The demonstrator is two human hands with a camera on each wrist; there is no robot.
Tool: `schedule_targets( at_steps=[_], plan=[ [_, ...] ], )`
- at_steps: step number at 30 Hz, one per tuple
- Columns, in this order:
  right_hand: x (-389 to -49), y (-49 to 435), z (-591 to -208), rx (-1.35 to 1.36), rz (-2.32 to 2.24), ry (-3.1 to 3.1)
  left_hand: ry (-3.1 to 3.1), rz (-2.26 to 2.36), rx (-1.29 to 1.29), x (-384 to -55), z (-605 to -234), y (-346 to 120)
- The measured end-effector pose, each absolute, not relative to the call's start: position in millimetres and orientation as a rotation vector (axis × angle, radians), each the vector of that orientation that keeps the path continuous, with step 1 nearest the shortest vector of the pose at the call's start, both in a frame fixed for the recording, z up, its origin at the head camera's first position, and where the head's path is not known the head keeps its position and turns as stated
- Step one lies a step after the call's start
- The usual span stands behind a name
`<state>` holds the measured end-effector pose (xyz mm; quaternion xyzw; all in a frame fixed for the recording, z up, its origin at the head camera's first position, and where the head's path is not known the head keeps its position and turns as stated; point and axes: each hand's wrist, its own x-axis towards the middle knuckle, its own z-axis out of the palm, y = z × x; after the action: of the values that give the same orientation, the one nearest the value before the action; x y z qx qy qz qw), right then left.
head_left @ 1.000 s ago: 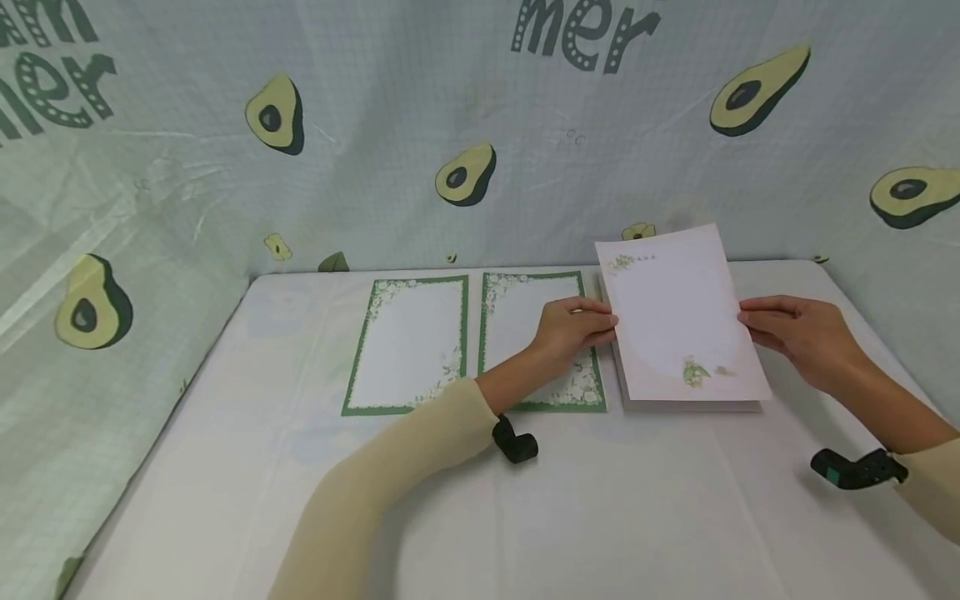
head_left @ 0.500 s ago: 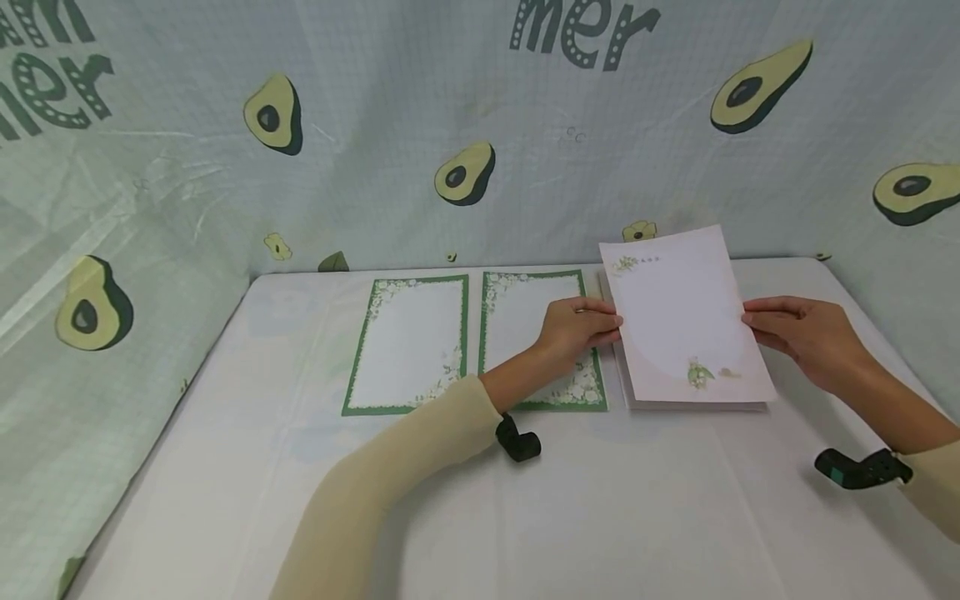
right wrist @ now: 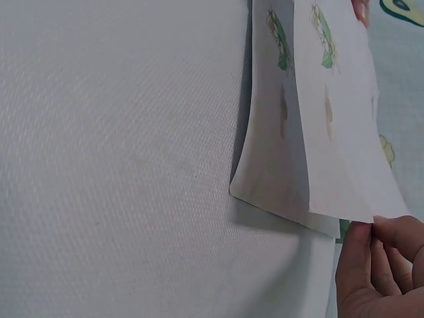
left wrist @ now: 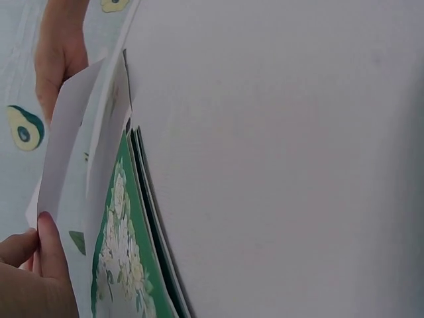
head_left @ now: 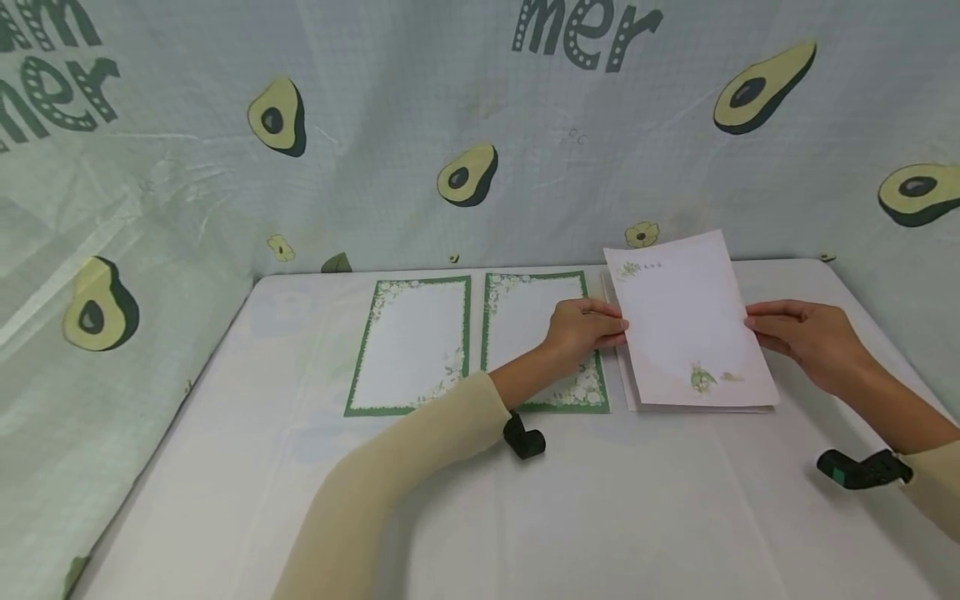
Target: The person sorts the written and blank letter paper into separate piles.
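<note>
A pale pink sheet of paper (head_left: 686,321) with small green plant prints is held by its two side edges. My left hand (head_left: 587,329) pinches the left edge between thumb and fingers, and my right hand (head_left: 813,337) pinches the right edge. Beneath it lies a stack of like paper (right wrist: 271,165), whose bottom edge and left side peek out. In the right wrist view the held sheet (right wrist: 344,119) hangs a little above that stack, apart from it. The left wrist view shows the left thumb (left wrist: 52,248) on the sheet's edge.
Two green-bordered floral papers lie to the left: one (head_left: 408,346) fully visible, the other (head_left: 525,325) partly behind the left forearm. In the left wrist view the nearer green paper (left wrist: 122,245) tops a thin stack. A patterned cloth wall (head_left: 375,167) rises behind the white table (head_left: 600,517).
Both hands and the held sheet have shifted slightly right and a little down. The sheet now sits closer over the stack's lower edge. The green-bordered papers stay put.
</note>
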<state>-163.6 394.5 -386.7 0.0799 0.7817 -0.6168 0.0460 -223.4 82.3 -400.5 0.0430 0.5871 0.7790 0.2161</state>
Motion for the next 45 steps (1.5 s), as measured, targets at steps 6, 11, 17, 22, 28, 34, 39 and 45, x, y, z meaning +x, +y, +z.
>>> schedule_targets(
  at_steps=[6,11,17,22,28,34,39,45],
  plan=[
    [-164.9,397.2,-392.8,0.227,-1.859,2.408,1.671,2.122,0.116,-224.7,-404.1,85.4],
    [-166.5,397.2,-396.1,0.209,-1.792,2.467,1.712,2.091,0.099,-225.6,-402.4,85.0],
    [-170.1,397.8,-397.4,0.205,-1.699,2.523,1.782,2.035,0.095,-228.9,-401.6,87.0],
    [-173.6,399.4,-399.8,0.177,-1.590,2.584,1.837,1.969,0.071,-230.6,-404.8,90.0],
    [-178.1,399.9,-404.2,0.181,-1.488,2.612,1.918,1.950,0.076,-235.7,-402.8,90.4],
    [-180.2,402.3,-403.1,0.150,-1.504,2.578,1.930,1.936,0.084,-238.8,-397.3,89.6],
    [-181.8,403.7,-402.1,0.138,-1.529,2.568,1.979,1.894,0.086,-239.2,-395.8,91.5],
    [-182.9,403.6,-402.6,0.147,-1.499,2.566,1.995,1.883,0.095,-240.3,-396.3,91.1]
  ],
)
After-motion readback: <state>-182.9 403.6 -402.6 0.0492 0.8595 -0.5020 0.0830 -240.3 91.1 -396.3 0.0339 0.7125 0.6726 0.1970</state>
